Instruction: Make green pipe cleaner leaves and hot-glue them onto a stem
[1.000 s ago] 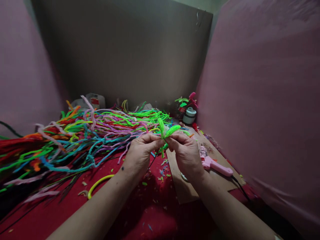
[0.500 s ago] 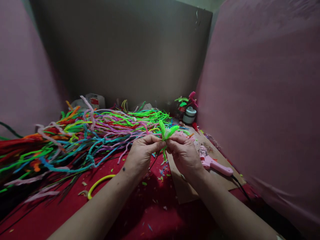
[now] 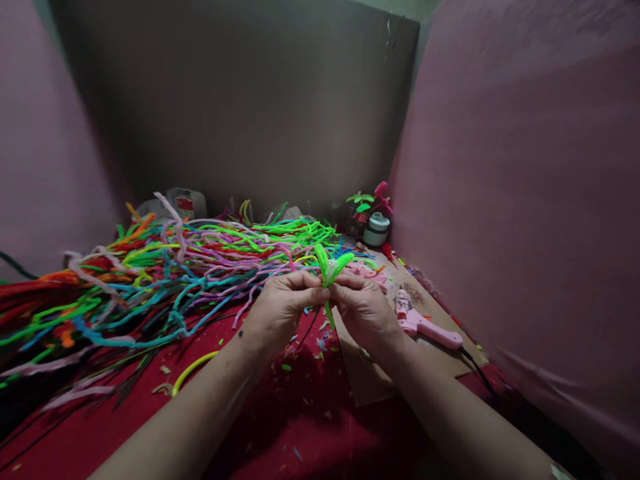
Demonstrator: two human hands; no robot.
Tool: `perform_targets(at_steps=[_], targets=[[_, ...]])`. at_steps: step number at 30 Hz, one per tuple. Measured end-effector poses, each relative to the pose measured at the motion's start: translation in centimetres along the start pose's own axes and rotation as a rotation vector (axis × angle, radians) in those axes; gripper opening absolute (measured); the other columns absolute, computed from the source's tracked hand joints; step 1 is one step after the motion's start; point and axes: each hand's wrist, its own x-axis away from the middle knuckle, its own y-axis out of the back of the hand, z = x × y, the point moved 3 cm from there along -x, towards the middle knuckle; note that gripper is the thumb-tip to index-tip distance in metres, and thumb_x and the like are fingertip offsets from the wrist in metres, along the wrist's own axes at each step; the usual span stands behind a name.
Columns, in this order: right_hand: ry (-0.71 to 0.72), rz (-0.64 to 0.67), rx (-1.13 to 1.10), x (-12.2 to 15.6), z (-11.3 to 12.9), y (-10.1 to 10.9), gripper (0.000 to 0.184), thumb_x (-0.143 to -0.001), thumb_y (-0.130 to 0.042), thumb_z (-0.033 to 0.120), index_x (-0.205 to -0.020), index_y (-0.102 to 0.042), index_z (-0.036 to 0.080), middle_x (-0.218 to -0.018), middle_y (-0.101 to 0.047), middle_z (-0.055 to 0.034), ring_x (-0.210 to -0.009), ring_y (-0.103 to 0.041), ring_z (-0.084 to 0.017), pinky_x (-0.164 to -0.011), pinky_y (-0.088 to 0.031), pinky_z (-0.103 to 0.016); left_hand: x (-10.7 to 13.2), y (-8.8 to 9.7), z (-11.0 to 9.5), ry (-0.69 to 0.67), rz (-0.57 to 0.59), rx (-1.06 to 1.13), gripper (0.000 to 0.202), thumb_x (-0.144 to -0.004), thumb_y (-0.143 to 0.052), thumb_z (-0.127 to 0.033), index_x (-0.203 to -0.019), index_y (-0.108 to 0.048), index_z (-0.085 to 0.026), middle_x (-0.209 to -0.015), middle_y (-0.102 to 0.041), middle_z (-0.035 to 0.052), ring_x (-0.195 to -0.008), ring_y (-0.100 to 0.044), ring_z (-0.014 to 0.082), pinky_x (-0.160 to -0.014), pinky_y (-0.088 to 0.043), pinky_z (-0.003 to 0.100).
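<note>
Between my two hands is a bright green pipe cleaner flower with looped petals pointing up and a whitish bit in its middle. The thumb and fingers of my left hand pinch its base from the left. My right hand grips the same base from the right, fingertips almost meeting the left ones. A green end hangs below my fingers, and a thin dark stem slants down beside it. My fingers hide the join itself.
Many coloured pipe cleaners are heaped at left. A pink glue gun lies on a brown board at right. Behind stand a pale jar and pink-and-green pipe cleaner pieces. A yellow ring and scraps lie on the red cloth.
The view has shifted slightly. Both hands keep their pinch on the green flower, whose petals stand a little closer together, and the dark stem below shows more clearly.
</note>
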Motion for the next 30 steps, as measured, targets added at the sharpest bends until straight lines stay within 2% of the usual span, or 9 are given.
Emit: perform_targets(at_steps=[4,8,12,17,24,30], targets=[[-0.09,0.082,-0.061,-0.3,-0.3,0.3,0.01,-0.057,-0.078,0.02,-0.064,-0.072,0.018,-0.063,-0.057,0.0015,-0.064,-0.048,-0.01,-0.066,-0.036,-0.025,0.1,-0.1,-0.1,0.048,0.036,0.002,0.018,-0.057,-0.076,-0.019,-0.054,-0.06,-0.013,-0.055,-0.055,-0.0019,-0.055,-0.047,0.0082,-0.059,-0.034,0.023],[-0.151,0.082,-0.085,-0.6,-0.6,0.7,0.013,-0.05,-0.079,0.017,-0.059,-0.07,0.016,-0.058,-0.058,0.0026,-0.056,-0.046,-0.008,-0.059,-0.035,-0.023,0.2,-0.2,-0.1,0.12,0.039,0.001,0.021,-0.053,-0.077,-0.02,-0.052,-0.058,-0.012,-0.052,-0.054,-0.002,-0.052,-0.045,0.0074,-0.056,-0.032,0.022],[-0.202,0.108,-0.103,-0.7,-0.9,0.9,0.014,-0.048,-0.078,0.016,-0.061,-0.071,0.017,-0.061,-0.063,0.0013,-0.06,-0.051,-0.01,-0.063,-0.039,-0.024,0.1,-0.3,0.1,0.182,0.061,0.021,0.021,-0.05,-0.079,-0.022,-0.056,-0.06,-0.013,-0.053,-0.054,-0.0018,-0.052,-0.046,0.0081,-0.056,-0.033,0.023],[-0.175,0.148,-0.053,-0.7,-0.5,0.9,0.012,-0.05,-0.077,0.018,-0.06,-0.07,0.019,-0.06,-0.062,0.0016,-0.062,-0.052,-0.012,-0.066,-0.041,-0.027,0.2,-0.7,0.2,0.186,0.094,0.033,0.017,-0.053,-0.077,-0.018,-0.06,-0.062,-0.014,-0.055,-0.053,-0.0021,-0.055,-0.048,0.0098,-0.062,-0.036,0.026],[-0.119,0.185,-0.028,-0.6,0.3,0.5,0.015,-0.052,-0.078,0.024,-0.064,-0.071,0.021,-0.066,-0.065,-0.0008,-0.07,-0.057,-0.017,-0.075,-0.043,-0.034,0.5,-1.2,-0.2,0.121,0.112,0.022,0.012,-0.059,-0.073,-0.015,-0.063,-0.062,-0.015,-0.06,-0.054,-0.0023,-0.054,-0.044,0.0079,-0.059,-0.033,0.024],[-0.158,0.247,-0.09,-0.4,0.2,0.5,0.016,-0.054,-0.077,0.024,-0.068,-0.071,0.021,-0.066,-0.064,-0.0008,-0.068,-0.056,-0.016,-0.074,-0.041,-0.033,0.7,-1.0,-0.3,0.142,0.115,-0.02,0.01,-0.059,-0.072,-0.014,-0.063,-0.062,-0.014,-0.06,-0.056,-0.0019,-0.057,-0.046,0.0094,-0.065,-0.035,0.026]])
